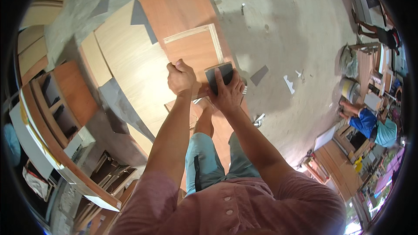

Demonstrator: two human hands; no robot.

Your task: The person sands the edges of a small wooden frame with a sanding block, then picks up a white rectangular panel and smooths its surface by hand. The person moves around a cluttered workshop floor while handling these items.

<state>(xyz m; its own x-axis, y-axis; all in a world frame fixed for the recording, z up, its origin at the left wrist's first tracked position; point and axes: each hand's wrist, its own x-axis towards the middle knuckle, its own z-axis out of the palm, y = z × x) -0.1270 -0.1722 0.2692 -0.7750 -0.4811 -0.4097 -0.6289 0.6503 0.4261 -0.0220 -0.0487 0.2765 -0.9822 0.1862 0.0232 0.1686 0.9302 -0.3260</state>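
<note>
My right hand [228, 93] is spread over a dark sanding block [214, 80], which rests on the right edge of a shallow wooden box [192, 47] with pale layered plywood edges. My left hand [181, 77] is curled in a fist at the box's left side and appears to grip its wall; the fingers' undersides are hidden. The box lies on a reddish-brown wooden board [176, 1] before me. Beneath my forearms, part of the near side of the box and one bare foot [205, 104] show.
Pale plywood sheets [130, 55] with grey sandpaper pieces [124, 104] lie at left. A wooden cabinet [73, 94] stands further left. Scraps [289, 85] and a metal piece [259, 120] lie on the concrete floor [277, 39]. At right are a bucket [350, 89] and a seated person [372, 125].
</note>
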